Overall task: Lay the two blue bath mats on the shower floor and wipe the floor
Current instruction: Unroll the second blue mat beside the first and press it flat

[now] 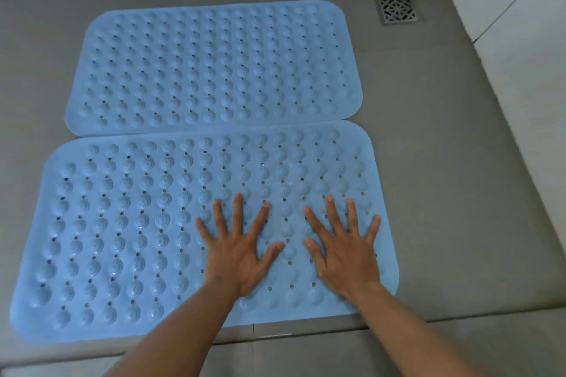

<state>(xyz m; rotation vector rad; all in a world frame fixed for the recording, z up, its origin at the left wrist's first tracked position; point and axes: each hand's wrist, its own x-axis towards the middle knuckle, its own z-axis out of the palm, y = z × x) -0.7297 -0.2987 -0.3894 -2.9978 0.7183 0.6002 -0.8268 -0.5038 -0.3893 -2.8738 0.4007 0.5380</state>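
Two blue bath mats with round bumps and small holes lie flat side by side on the grey shower floor (428, 162). The far mat (214, 67) lies toward the back wall. The near mat (122, 223) touches its front edge. My left hand (237, 249) and my right hand (344, 249) rest palm down on the right half of the near mat. Both have their fingers spread and straight. Neither hand holds anything.
A square metal drain grate (397, 8) sits in the far right corner of the floor. White tiled walls (505, 24) close the floor at the back and on the right. A low grey step edge (306, 337) runs along the near side.
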